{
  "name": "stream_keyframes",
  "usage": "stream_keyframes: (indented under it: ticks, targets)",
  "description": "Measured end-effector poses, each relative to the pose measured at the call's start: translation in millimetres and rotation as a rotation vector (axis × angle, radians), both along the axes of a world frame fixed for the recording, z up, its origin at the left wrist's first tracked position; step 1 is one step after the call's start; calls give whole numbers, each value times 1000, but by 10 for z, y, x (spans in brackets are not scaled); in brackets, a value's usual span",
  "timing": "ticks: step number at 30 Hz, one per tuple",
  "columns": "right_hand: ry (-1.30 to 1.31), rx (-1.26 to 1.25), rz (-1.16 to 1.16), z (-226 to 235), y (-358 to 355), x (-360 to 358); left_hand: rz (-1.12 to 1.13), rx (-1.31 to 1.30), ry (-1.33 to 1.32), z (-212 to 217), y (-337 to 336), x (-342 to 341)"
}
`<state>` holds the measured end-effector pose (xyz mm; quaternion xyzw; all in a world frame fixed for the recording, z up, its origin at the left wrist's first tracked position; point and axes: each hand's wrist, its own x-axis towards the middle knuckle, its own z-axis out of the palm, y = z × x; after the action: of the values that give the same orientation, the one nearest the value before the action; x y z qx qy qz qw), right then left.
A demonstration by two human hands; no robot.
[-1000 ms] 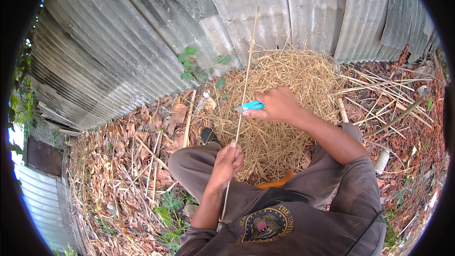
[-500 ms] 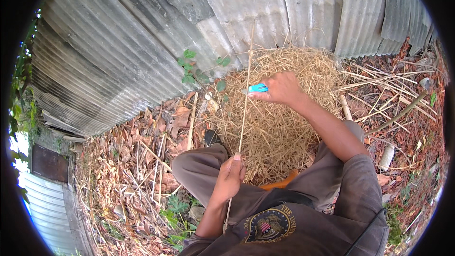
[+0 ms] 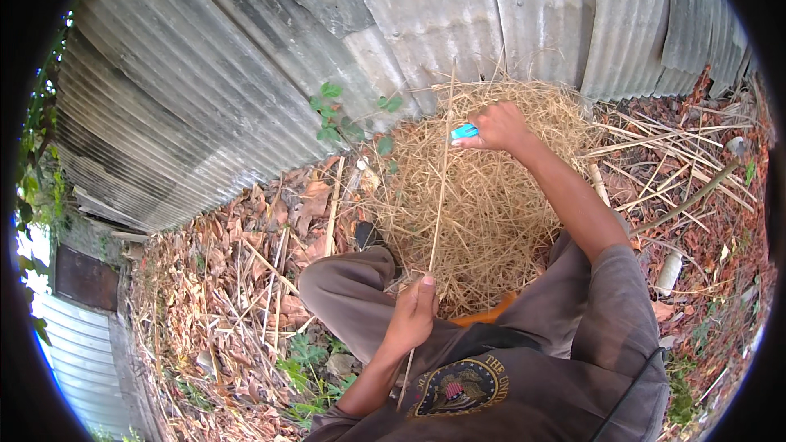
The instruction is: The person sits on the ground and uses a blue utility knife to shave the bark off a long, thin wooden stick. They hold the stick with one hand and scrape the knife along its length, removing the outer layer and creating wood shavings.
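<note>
My left hand [image 3: 412,315] is closed around a long, thin pale stick [image 3: 443,188], its thumb lying along it. The stick slants away from me, its near end against my shirt and its far end by the metal sheets. My right hand [image 3: 501,125] grips a turquoise-handled utility knife [image 3: 465,131]. The knife's tip is beside the upper part of the stick; whether its blade touches the stick, I cannot tell. Beneath both lies a heap of dry shavings [image 3: 499,213], between my bent legs.
Corrugated metal sheets [image 3: 434,8] stand along the far side. Cut strips [image 3: 663,151] and a thicker branch [image 3: 688,196] lie at right, near a pale cylinder [image 3: 669,272]. Dry leaves [image 3: 246,270] cover the ground at left. Something orange [image 3: 487,311] shows below the heap.
Both hands and the stick have shifted to the right. My right hand with the utility knife has also moved a little farther away, and the stick's far end sits lower in the picture.
</note>
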<state>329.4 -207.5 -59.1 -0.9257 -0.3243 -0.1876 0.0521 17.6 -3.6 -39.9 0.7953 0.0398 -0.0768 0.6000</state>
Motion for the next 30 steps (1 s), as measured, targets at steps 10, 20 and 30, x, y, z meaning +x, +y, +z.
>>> stream_keyframes:
  ticks: [10, 20, 30]
  targets:
    - [1216, 545, -95, -127, 446, -370, 74, -85, 25, -64, 173, -37]
    - [-193, 96, 12, -70, 35, -109, 16, -30, 59, -88, 124, -163]
    - [1253, 660, 3, -12, 264, -330, 54, -42, 85, -22, 218, -119]
